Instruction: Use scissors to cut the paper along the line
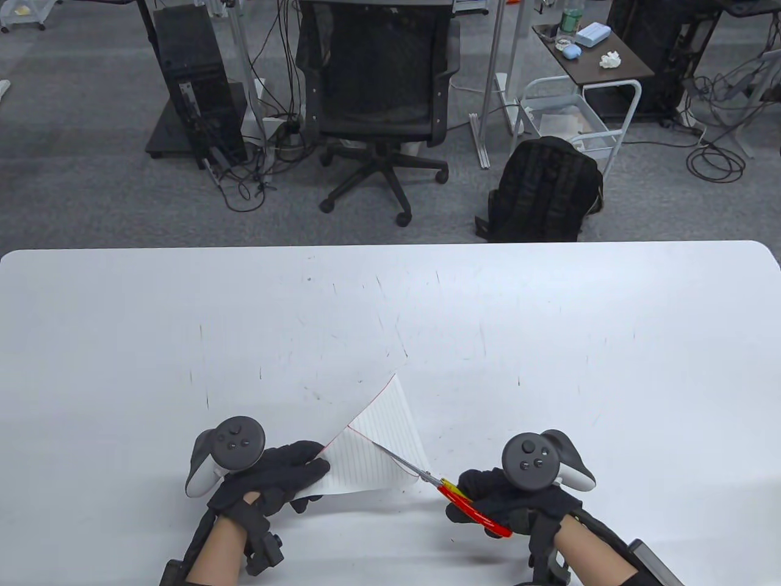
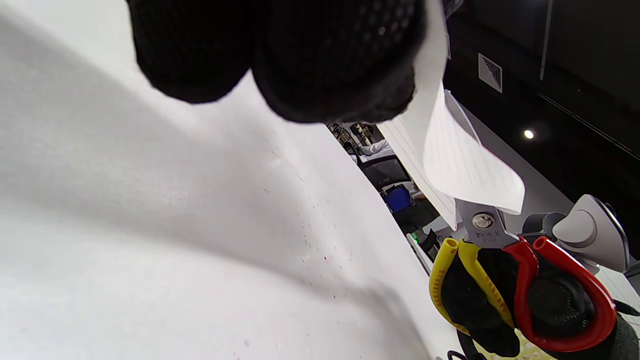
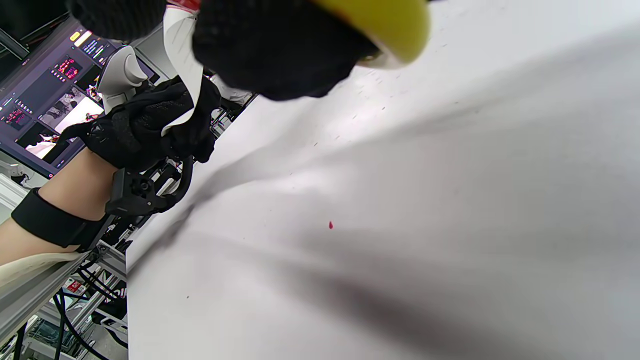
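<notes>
Table view: the left hand (image 1: 274, 479) grips the left edge of a lined paper sheet (image 1: 378, 448) and holds it lifted above the white worktop (image 1: 390, 317), near its front edge. A red line (image 1: 366, 436) runs across the sheet. The right hand (image 1: 506, 497) grasps the scissors (image 1: 454, 494) by their red and yellow handles; the blades lie along the red line, reaching in from the sheet's right edge. Beyond the far edge of the worktop stand a black office chair (image 1: 378, 91) and a black backpack (image 1: 543, 192) on the grey floor.

Left wrist view: the left hand's gloved fingers (image 2: 300, 55) hang in from the top, clenched on the paper sheet (image 2: 465, 165), which curls down to the right. Below it the scissors' pivot screw (image 2: 483, 220) shows, with the right hand's fingers (image 2: 555, 300) threaded through the red handle loop (image 2: 590, 295) and the yellow handle loop (image 2: 450, 280).

Right wrist view: the right hand's fingers (image 3: 280, 50) close around the yellow handle (image 3: 385, 25) at the top. To the left, the left hand (image 3: 145, 130) pinches the paper sheet (image 3: 182, 65) above the worktop (image 3: 400, 225). A monitor (image 3: 45, 90) glows at far left.
</notes>
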Tool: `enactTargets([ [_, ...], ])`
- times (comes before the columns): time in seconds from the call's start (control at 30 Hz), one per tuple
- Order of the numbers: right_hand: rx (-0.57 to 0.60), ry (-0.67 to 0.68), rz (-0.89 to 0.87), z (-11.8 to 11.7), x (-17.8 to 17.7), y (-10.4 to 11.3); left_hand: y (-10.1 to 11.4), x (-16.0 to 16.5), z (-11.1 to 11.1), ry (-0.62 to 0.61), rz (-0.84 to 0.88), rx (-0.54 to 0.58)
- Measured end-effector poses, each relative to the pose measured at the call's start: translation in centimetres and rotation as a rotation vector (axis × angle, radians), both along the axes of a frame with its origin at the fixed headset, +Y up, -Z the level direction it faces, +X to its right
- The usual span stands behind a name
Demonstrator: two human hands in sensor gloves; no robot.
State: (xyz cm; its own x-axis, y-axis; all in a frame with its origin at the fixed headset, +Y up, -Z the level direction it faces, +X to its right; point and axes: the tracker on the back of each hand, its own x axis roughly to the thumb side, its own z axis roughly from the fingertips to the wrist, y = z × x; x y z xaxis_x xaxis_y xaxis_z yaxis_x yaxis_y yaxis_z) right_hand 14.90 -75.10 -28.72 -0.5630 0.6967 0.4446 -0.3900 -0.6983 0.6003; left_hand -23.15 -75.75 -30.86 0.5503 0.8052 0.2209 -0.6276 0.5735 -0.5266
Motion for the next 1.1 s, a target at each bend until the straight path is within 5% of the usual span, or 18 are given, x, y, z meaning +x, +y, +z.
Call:
enactTargets([
  [0.4, 0.046, -0.014, 0.005, 0.0, 0.0, 0.4, 0.0, 0.1, 0.0, 0.0, 0.026, -0.011],
  [1.1, -0.085, 0.086, 0.027, -0.2, -1.7, 0.2, 0.2, 0.7, 0.3, -0.051, 0.001, 0.013],
])
